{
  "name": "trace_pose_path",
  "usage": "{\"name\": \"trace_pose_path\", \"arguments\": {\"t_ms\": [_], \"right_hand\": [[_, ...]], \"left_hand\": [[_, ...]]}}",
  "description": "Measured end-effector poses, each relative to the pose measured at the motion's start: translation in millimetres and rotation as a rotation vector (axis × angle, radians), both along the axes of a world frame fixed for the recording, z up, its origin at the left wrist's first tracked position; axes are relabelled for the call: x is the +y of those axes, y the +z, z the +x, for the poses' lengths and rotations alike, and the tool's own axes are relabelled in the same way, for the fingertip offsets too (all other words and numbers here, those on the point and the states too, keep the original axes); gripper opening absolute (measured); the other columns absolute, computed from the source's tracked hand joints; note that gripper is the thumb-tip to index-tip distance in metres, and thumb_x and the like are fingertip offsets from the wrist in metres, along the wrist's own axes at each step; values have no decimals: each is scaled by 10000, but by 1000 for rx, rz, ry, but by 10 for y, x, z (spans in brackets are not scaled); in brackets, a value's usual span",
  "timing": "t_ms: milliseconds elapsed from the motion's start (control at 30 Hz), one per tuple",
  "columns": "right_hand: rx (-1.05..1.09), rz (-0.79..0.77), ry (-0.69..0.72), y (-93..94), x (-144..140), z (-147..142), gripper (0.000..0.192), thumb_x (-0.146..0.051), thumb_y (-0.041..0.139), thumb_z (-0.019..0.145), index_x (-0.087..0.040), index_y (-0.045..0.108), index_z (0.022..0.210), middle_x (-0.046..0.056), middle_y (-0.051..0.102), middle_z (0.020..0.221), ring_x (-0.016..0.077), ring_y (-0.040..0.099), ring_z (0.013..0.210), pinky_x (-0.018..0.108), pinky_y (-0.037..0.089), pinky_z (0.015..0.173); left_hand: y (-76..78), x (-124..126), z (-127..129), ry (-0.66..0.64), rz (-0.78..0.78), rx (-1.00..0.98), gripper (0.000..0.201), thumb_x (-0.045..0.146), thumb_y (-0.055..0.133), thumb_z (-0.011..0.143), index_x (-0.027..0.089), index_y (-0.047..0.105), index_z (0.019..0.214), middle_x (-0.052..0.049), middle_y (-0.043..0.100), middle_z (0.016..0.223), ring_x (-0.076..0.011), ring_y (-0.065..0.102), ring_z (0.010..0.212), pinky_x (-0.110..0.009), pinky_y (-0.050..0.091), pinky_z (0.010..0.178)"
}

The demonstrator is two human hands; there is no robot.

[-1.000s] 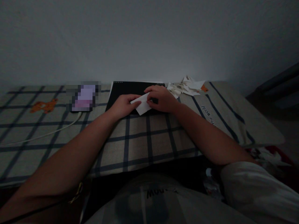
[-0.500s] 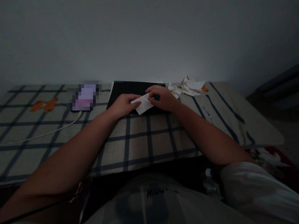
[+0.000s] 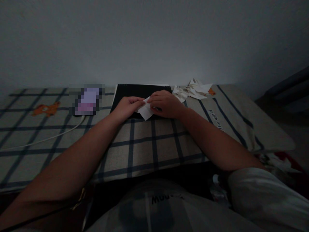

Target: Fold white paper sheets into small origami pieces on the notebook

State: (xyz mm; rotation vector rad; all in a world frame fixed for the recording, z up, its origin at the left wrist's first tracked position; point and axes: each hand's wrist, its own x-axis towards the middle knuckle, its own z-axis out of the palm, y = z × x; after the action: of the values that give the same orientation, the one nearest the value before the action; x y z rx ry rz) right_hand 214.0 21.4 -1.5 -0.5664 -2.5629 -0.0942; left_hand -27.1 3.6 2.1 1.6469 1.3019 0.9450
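- Dim room. Both of the person's hands meet over a small white paper (image 3: 146,111) that lies on a black pad (image 3: 135,94), on a checked cloth (image 3: 149,145) by the wall.
- The left hand (image 3: 126,108) pinches the paper's left edge with curled fingers; the right hand (image 3: 165,103) is bent over its right side, fingertips pressing at the top edge.
- Judged from its shape, the paper looks already folded at least once: it shows as a compact slanted piece with a pointed lower corner. It is not yet a finished form, and further folds seem to be left.
- Its long axis runs on a slant, from lower left near the person toward upper right; the free corner points down toward the person.
- A heap of paper scraps (image 3: 193,90) lies near, right of the pad.
- A blurred phone (image 3: 87,99) with a white cable (image 3: 48,138) lies well to the left.
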Motion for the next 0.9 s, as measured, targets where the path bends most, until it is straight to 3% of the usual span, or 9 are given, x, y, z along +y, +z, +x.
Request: {"name": "trace_pose_path", "arguments": {"t_ms": [167,433,533,667,900], "right_hand": [[-12,36,8,-5,-5,-11,220,-225,574,1027,-199,781,1095,106,808,1205,295,646,1234,461,456,987],[48,1,-149,24,-6,19,171,-287,623,1002,-219,767,1065,131,730,1220,317,606,1119,456,444,927],[45,-49,-160,34,-19,12,170,-241,676,940,-222,756,1088,131,719,1228,318,604,1105,439,439,908],[39,-66,-182,37,-17,-3,170,-172,615,951,-211,753,1043,134,742,1221,299,624,1087,418,440,892],[-19,-110,-195,58,-33,-23,218,-165,569,994,-183,767,1083,141,784,1233,291,679,1096,418,491,926]], "left_hand": [[2,-27,15,70,-40,-65,320,449,854,779,187,884,959,-81,831,889,-229,735,805,-344,604,780],[-2,-3,0,104,-58,-74,360,431,829,782,189,881,1043,-81,848,948,-222,729,790,-322,584,714],[-37,26,-22,132,-26,-69,394,446,802,804,189,876,1094,-89,856,978,-231,735,804,-319,581,691],[-69,56,-49,97,2,-32,455,487,753,833,190,864,1160,-87,854,969,-237,746,816,-314,581,684],[-84,78,-61,137,24,1,422,561,777,827,214,875,1044,-70,844,924,-243,731,827,-319,580,689]]}}
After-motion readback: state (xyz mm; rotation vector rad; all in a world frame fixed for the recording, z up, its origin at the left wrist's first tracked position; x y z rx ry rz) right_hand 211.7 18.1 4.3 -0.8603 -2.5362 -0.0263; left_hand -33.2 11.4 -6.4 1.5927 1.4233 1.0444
